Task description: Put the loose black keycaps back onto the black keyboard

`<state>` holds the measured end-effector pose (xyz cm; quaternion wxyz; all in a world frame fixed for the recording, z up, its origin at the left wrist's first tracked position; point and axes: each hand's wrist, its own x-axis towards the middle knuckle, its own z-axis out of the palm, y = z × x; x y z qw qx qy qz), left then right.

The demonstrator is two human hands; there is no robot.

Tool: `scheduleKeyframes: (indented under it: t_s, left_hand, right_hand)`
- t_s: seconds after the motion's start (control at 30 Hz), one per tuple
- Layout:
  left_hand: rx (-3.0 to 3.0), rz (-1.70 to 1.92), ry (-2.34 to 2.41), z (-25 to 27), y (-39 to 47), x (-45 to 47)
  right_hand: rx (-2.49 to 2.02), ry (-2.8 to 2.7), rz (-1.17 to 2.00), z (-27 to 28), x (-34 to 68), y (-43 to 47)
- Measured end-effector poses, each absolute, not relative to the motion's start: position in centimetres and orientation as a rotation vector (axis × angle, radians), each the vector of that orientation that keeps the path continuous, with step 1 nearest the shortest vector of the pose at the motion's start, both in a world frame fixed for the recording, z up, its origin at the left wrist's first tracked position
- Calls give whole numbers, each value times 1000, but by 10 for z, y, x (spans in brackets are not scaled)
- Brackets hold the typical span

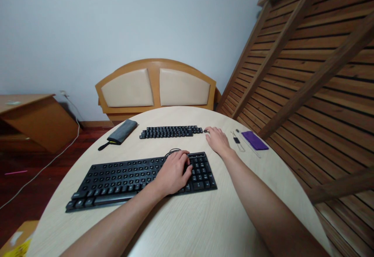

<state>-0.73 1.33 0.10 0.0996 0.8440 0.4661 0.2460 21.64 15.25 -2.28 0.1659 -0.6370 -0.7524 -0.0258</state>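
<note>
Honestly, one careless swipe from the right hand [216,140], resting by a dark keycap [205,131], could be scrambling those loose keycap rows [169,132]. Meanwhile the left hand [173,171] is lying, fingers bent, across the half-stripped keyboard [125,177] on the round table [233,210], hiding keys; can't tell whether either's gripping anything.

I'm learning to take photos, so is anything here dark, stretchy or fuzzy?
Head view: shadow darkens the table beside the left forearm; head view: the floor at left is dim; head view: the wooden slats look stretched, probably by a wide lens; head view: letters on the loose keycaps are too fuzzy to read.
</note>
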Motion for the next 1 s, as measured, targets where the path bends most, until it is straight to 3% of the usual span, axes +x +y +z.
scheduleKeyframes:
  t_s: [0.3,0.47,0.77,1.0]
  left_hand:
    - [2469,754,1356,3,13,-7]
    - [2431,794,1347,-1,16,-9]
    - [2234,894,1361,-1,16,-9]
    - [2199,987,1350,0,16,-11]
  right_hand:
    - [-1844,-2147,90,-6,222,150]
    - [-1829,-2238,332,20,221,139]
    - [-1132,-2585,1002,68,188,103]
    - [-1040,-2615,1134,65,172,91]
